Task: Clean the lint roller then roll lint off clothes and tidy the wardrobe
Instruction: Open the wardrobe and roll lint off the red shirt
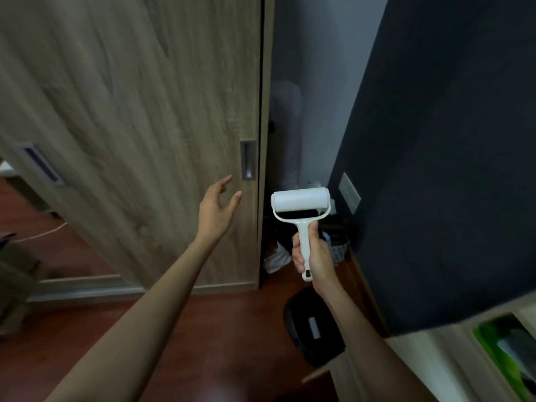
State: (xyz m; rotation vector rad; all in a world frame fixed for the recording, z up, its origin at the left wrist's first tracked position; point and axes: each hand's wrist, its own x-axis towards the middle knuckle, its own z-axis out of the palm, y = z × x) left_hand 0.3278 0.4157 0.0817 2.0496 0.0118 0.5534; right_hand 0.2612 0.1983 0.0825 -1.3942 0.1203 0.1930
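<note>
A white lint roller (pixel 301 201) stands upright in my right hand (pixel 314 253), which grips its handle below the wide white drum. My left hand (pixel 217 207) is stretched forward with fingers apart, empty, just left of and below the recessed metal handle (pixel 248 160) of the wooden sliding wardrobe door (pixel 139 111). The door is shut up to a narrow dark gap on its right. In that gap a pale hanging garment (pixel 287 134) shows dimly, with crumpled clothes (pixel 278 256) heaped on the floor beneath.
A dark wall (pixel 449 140) rises close on the right, with a pale switch plate (pixel 349 192). A black round device (pixel 314 329) lies on the reddish wooden floor under my right forearm. A light cabinet top (pixel 435 358) with something green sits at the bottom right. A second door handle (pixel 42 165) shows at left.
</note>
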